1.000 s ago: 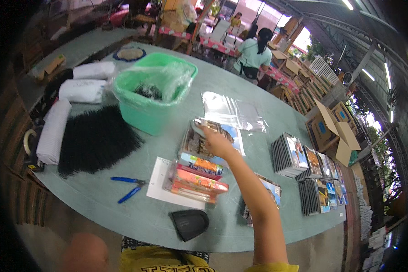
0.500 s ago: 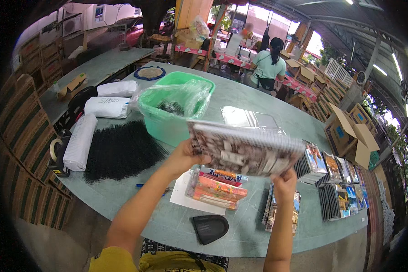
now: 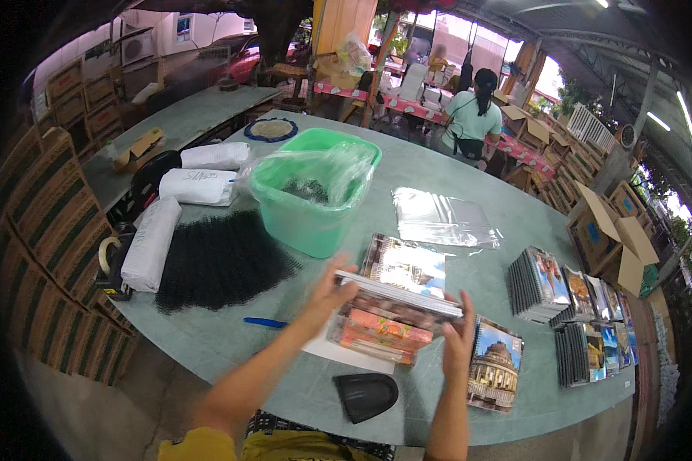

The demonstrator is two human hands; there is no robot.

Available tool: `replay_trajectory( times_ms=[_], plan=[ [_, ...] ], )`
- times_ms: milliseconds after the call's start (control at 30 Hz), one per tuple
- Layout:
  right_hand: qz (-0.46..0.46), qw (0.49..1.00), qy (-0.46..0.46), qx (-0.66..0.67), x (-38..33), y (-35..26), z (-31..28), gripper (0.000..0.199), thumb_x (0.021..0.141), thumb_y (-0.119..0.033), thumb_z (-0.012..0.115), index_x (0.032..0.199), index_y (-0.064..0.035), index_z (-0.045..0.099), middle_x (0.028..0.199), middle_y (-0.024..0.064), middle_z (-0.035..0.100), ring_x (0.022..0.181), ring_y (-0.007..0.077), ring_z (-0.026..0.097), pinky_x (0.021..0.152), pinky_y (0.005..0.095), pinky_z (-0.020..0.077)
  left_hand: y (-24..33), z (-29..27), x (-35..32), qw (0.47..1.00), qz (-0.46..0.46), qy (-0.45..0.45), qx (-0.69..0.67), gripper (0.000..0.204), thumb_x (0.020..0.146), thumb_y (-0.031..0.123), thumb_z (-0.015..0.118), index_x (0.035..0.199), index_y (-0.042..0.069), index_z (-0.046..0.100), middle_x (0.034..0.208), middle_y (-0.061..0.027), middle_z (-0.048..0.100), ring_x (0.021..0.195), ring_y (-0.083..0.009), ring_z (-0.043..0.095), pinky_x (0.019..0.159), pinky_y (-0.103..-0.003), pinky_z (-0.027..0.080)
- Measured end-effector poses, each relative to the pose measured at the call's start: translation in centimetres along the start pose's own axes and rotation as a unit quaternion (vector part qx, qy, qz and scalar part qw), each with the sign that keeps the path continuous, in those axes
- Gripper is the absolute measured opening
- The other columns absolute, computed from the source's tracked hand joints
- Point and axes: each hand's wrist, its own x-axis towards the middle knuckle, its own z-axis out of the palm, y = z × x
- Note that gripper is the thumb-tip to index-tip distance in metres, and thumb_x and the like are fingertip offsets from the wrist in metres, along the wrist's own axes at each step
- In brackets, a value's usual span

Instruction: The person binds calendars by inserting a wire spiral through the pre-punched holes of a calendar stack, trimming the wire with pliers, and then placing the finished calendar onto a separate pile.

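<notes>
Between my two hands a small stack of notebooks (image 3: 400,298) is held nearly edge-on, its pale page edges upward. My left hand (image 3: 329,296) grips its left end with the fingers wrapped around. At the right end, my right hand (image 3: 458,332) presses against the stack, slightly blurred. Just behind lies a spiral notebook (image 3: 407,263) with a glossy building picture on its cover. Below the stack, orange-wrapped packs (image 3: 384,332) rest on a white sheet (image 3: 346,356), partly hidden. To the right of my right hand lies another building-cover notebook (image 3: 496,365).
A green bin (image 3: 304,227) lined with clear plastic stands behind a heap of black coils (image 3: 223,261). Clear plastic sleeves (image 3: 442,219), a blue pen (image 3: 265,323), a black rounded piece (image 3: 366,396), white rolls (image 3: 150,244) and stacked notebooks (image 3: 538,284) surround the work area. A person (image 3: 473,115) stands beyond the table.
The stack has come down toward the table and tipped edge-on between my hands. Behind it, a building-cover notebook now shows on the table. The view has shifted slightly.
</notes>
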Motion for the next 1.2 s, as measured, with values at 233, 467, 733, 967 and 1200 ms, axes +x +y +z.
replay_trajectory(
  times_ms=[233, 467, 733, 967, 1200],
  plan=[
    [-0.007, 0.967, 0.236, -0.097, 2.7, 1.3, 2.9, 0.015, 0.085, -0.018, 0.058, 0.085, -0.0027, 0.056, 0.073, -0.0013, 0.049, 0.067, 0.0084, 0.040, 0.061, 0.0240, 0.0331, -2.0, 4.1, 0.8, 0.989, 0.066, 0.121, 0.050, 0.021, 0.091, 0.021, 0.054, 0.094, 0.000, 0.056, 0.078, -0.0044, 0.058, 0.071, -0.0069, 0.048, 0.063, -0.024, 0.041],
    [-0.070, 0.964, 0.236, -0.104, 2.6, 2.1, 2.1, 0.015, 0.087, -0.014, 0.053, 0.079, -0.0008, 0.056, 0.077, 0.0025, 0.057, 0.071, 0.0073, 0.046, 0.065, 0.0215, 0.0369, -1.7, 4.8, -0.6, 0.989, 0.064, 0.106, 0.086, 0.027, 0.093, 0.027, 0.052, 0.094, 0.000, 0.054, 0.077, -0.0040, 0.055, 0.074, -0.0088, 0.047, 0.068, -0.024, 0.041],
    [-0.062, 0.954, 0.226, -0.187, 3.6, 0.9, 1.5, 0.026, 0.090, -0.018, 0.054, 0.071, -0.0007, 0.056, 0.069, 0.0012, 0.055, 0.064, 0.0072, 0.043, 0.059, 0.0236, 0.0340, 6.2, -9.1, -0.8, 0.918, 0.051, 0.046, 0.391, 0.034, 0.078, 0.009, 0.066, 0.110, 0.001, 0.058, 0.094, -0.0096, 0.063, 0.083, -0.0188, 0.062, 0.072, -0.031, 0.051],
    [0.022, 0.972, 0.207, -0.106, 5.7, 2.9, 2.3, 0.032, 0.092, -0.020, 0.051, 0.069, 0.0012, 0.059, 0.061, -0.0035, 0.049, 0.059, 0.0056, 0.038, 0.052, 0.0249, 0.0304, 5.7, -32.2, -9.1, 0.565, -0.126, 0.300, 0.758, 0.028, 0.080, 0.023, 0.063, 0.093, -0.001, 0.059, 0.088, -0.0245, 0.062, 0.092, -0.0404, 0.058, 0.076, -0.048, 0.047],
    [-0.068, 0.967, 0.203, -0.140, 4.6, 2.4, 1.4, 0.020, 0.090, -0.014, 0.050, 0.082, -0.0011, 0.062, 0.066, -0.0053, 0.049, 0.057, 0.0037, 0.037, 0.053, 0.0200, 0.0282, 8.3, -32.3, -7.0, 0.499, -0.147, 0.233, 0.821, 0.034, 0.082, 0.032, 0.059, 0.095, 0.001, 0.059, 0.089, -0.0215, 0.062, 0.080, -0.0385, 0.062, 0.070, -0.048, 0.049]
  ],
)
